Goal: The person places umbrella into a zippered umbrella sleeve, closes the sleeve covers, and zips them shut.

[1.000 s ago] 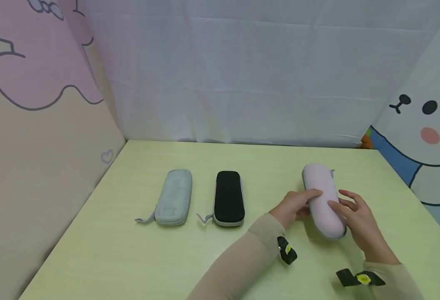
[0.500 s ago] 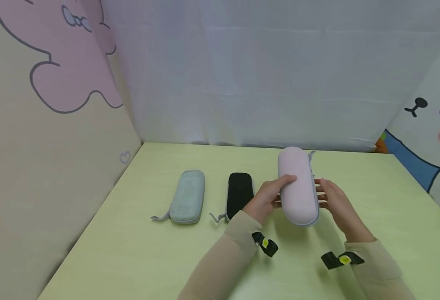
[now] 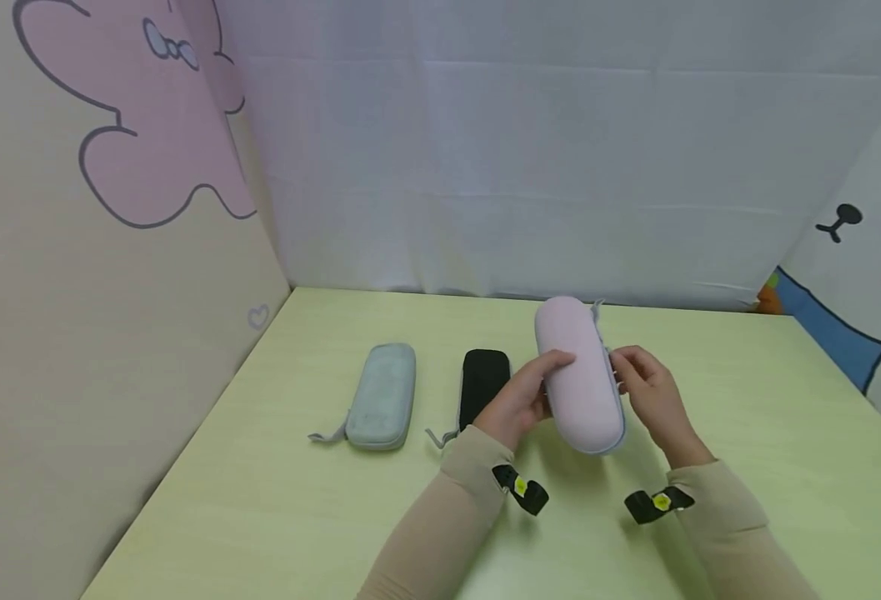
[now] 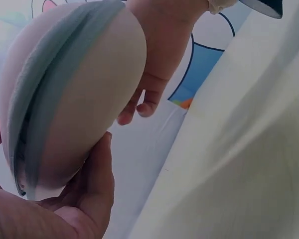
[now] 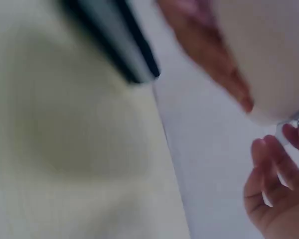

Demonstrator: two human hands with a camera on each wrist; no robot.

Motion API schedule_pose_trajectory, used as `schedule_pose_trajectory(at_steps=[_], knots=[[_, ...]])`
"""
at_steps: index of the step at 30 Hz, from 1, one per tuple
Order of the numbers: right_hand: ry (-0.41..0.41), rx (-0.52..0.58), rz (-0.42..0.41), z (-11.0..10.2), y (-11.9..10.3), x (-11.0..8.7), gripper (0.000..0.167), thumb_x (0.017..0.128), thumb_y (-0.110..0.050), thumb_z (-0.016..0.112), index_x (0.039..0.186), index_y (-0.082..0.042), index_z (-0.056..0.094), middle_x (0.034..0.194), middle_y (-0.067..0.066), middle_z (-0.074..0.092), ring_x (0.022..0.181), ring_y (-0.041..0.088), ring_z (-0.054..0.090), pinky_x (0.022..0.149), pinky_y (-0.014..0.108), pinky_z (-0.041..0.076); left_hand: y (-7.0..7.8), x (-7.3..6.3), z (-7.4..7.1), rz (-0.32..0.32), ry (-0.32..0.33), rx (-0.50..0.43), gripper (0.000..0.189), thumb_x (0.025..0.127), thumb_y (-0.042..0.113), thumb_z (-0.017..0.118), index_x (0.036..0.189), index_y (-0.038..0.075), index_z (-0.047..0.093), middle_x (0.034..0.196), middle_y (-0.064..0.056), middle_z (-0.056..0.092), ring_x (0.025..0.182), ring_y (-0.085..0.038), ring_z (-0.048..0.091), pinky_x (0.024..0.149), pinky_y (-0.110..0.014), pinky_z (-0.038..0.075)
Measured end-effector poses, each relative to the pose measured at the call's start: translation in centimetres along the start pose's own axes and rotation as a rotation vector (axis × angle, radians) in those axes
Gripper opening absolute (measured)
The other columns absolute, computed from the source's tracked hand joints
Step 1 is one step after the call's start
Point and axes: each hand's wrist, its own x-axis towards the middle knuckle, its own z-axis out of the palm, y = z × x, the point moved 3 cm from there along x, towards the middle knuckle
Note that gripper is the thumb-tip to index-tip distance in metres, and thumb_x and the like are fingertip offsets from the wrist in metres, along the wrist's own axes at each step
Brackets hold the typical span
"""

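An oblong pink zippered case (image 3: 578,383) is held off the table, tilted, its grey zipper seam facing right. My left hand (image 3: 523,400) grips it from the left, thumb on top and fingers beneath. At the seam, my right hand (image 3: 650,396) has thumb and forefinger together; the right wrist view shows a pale zipper pull (image 5: 281,133) between its fingertips. The left wrist view looks at the rounded end of the case (image 4: 94,84), with its seam closed as far as shows. A grey strap (image 3: 597,310) sticks out at the far end.
A pale green case (image 3: 382,396) lies on the light yellow table (image 3: 260,517), its strap to the left. Beside it, a black case (image 3: 483,383) is partly covered by my left hand. A white cloth (image 3: 485,167) hangs behind, with cartoon-printed walls at both sides.
The pink case has been lifted and carried left with my left hand. My right hand has let go of its top and come to the zipper side, fingers now pinched. The head view has shifted.
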Motion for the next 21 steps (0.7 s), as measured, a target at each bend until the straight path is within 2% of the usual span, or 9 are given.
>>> schedule_pose_trajectory(at_steps=[2, 5, 9, 13, 17, 21], knots=[[0.050, -0.080, -0.085, -0.2, 0.0, 0.1, 0.028, 0.100, -0.023, 0.045, 0.105, 0.002, 0.056, 0.088, 0.007, 0.058, 0.072, 0.010, 0.056, 0.062, 0.021, 0.045, 0.1, 0.1, -0.2, 0.005, -0.005, -0.003, 0.059, 0.076, 0.036, 0.068, 0.125, 0.008, 0.049, 0.106, -0.008, 0.060, 0.095, -0.025, 0.059, 0.083, -0.043, 0.045], [0.042, -0.091, -0.151, -0.3, -0.1, 0.3, 0.026, 0.100, -0.019, 0.043, 0.101, 0.004, 0.053, 0.085, 0.016, 0.056, 0.066, 0.014, 0.056, 0.058, 0.024, 0.044, 0.1, 0.2, -0.3, 0.008, -0.027, -0.003, 0.058, 0.077, 0.036, 0.067, 0.125, 0.010, 0.048, 0.106, -0.007, 0.061, 0.095, -0.025, 0.059, 0.083, -0.044, 0.044], [-0.025, -0.090, -0.117, -0.1, -0.3, 0.5, 0.028, 0.102, -0.020, 0.035, 0.092, 0.003, 0.047, 0.072, 0.014, 0.048, 0.057, 0.016, 0.047, 0.051, 0.028, 0.040, 0.1, 0.1, -0.4, 0.022, -0.031, 0.042, 0.054, 0.080, 0.033, 0.066, 0.124, 0.007, 0.050, 0.104, -0.008, 0.061, 0.093, -0.025, 0.059, 0.082, -0.043, 0.044], [-0.055, -0.120, -0.077, 0.3, -1.5, 0.2, 0.027, 0.102, -0.014, 0.032, 0.086, 0.004, 0.044, 0.066, 0.010, 0.042, 0.053, 0.015, 0.038, 0.048, 0.028, 0.034, 0.1, 0.0, -0.4, 0.040, 0.007, 0.080, 0.050, 0.082, 0.031, 0.065, 0.122, 0.003, 0.052, 0.102, -0.009, 0.059, 0.092, -0.026, 0.058, 0.082, -0.043, 0.045], [-0.047, -0.170, -0.104, 0.8, -3.2, -0.5, 0.025, 0.101, -0.008, 0.034, 0.083, 0.006, 0.045, 0.064, 0.009, 0.042, 0.053, 0.013, 0.037, 0.050, 0.028, 0.034, 0.0, 0.0, -0.6, 0.055, 0.053, 0.058, 0.051, 0.083, 0.030, 0.066, 0.122, 0.001, 0.051, 0.103, -0.011, 0.059, 0.093, -0.028, 0.058, 0.083, -0.045, 0.044], [-0.056, -0.141, -0.135, 1.2, -3.6, -0.9, 0.024, 0.100, -0.004, 0.036, 0.082, 0.007, 0.046, 0.061, 0.013, 0.040, 0.052, 0.011, 0.036, 0.050, 0.027, 0.033, 0.2, 0.1, -0.9, 0.081, 0.092, 0.011, 0.053, 0.083, 0.028, 0.066, 0.124, -0.002, 0.049, 0.106, -0.013, 0.057, 0.096, -0.029, 0.056, 0.086, -0.046, 0.043]])
